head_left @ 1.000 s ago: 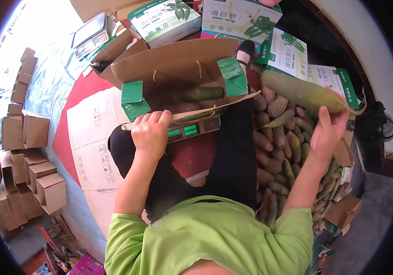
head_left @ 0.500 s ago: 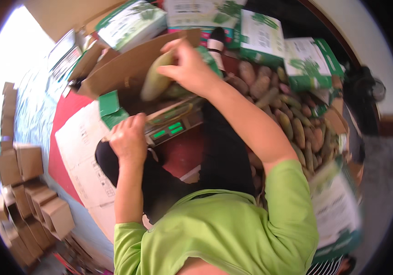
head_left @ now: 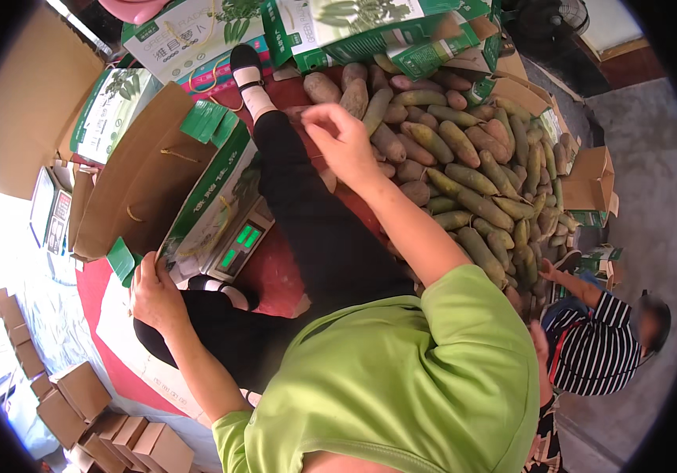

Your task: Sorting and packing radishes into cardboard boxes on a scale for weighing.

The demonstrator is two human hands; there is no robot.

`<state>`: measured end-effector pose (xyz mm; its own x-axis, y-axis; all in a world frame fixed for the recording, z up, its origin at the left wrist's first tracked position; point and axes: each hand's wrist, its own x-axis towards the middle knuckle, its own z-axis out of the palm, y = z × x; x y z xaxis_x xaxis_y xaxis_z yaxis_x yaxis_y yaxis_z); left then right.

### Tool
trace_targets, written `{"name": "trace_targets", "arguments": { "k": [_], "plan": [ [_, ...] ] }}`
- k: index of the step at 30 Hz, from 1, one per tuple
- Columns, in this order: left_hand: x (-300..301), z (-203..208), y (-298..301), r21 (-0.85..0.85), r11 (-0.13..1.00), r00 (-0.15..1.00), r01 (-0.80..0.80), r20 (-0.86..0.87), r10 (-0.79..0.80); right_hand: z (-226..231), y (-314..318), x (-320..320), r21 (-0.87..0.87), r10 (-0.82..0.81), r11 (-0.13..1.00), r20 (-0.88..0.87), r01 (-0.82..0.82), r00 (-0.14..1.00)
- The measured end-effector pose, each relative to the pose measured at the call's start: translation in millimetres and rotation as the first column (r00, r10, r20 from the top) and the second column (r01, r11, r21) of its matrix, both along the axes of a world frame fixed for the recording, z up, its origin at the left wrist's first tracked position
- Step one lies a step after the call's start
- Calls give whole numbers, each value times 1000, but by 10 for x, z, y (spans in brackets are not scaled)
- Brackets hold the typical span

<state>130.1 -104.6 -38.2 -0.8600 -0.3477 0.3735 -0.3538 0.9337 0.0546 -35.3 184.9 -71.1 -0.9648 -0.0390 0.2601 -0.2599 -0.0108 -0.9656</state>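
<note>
Right hand (head_left: 344,140) over the root pile, left hand (head_left: 154,293) on the carton.

Right hand: fingers loosely curled, holds nothing, hovers at the near edge of the heaped long roots (head_left: 464,169), which spread away to its right, long axes mostly slanting from upper left to lower right. Left hand grips the lower corner of the open green-and-brown carton (head_left: 157,181), well apart across the black-trousered legs (head_left: 307,229); the scale (head_left: 237,244) sits beside it.
</note>
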Motion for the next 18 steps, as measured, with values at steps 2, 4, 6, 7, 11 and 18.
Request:
{"name": "trace_targets", "arguments": {
  "k": [2,4,6,7,11,18],
  "plan": [
    [-16,21,37,11,1000,1000,-3,-9,3,-389,367,52,236,-83,970,92,59,992],
    [-16,30,56,11,1000,1000,-25,7,25,-776,674,170,399,-116,917,224,18,968],
    [-30,30,69,13,999,999,-43,26,42,-1259,1017,307,469,-167,883,264,25,950],
    [-29,10,56,2,999,999,-41,14,41,-1464,1148,382,537,-209,843,300,16,931],
    [3,-76,-38,-71,996,998,-55,13,56,-1929,1487,826,624,-310,775,511,-98,802],
    [-33,-55,-7,-83,993,995,-85,38,88,-2378,1656,1508,657,-240,647,658,-388,714]
  ]
}}
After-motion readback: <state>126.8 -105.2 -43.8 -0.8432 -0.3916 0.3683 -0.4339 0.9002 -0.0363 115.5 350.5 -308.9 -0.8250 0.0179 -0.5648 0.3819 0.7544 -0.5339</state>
